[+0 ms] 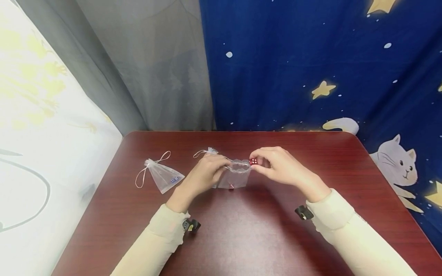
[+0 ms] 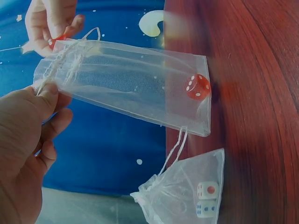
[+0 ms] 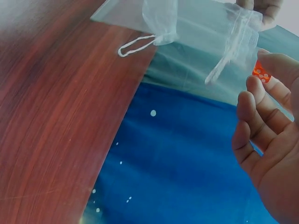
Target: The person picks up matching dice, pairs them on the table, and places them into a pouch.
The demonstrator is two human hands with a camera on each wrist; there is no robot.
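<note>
My left hand pinches the rim of a sheer white drawstring bag between thumb and fingers. The bag hangs upright with its mouth spread, and one red die lies at its bottom. Beside the mouth, my right hand pinches another red die with thumb and fingertips. That die is right at the bag's rim in the right wrist view. White cords run along the bag's gathered top.
At the left lies a closed sheer bag with blue dice inside. Behind the left hand is another closed bag holding two white dice. The reddish-brown table ends at a blue star-patterned curtain.
</note>
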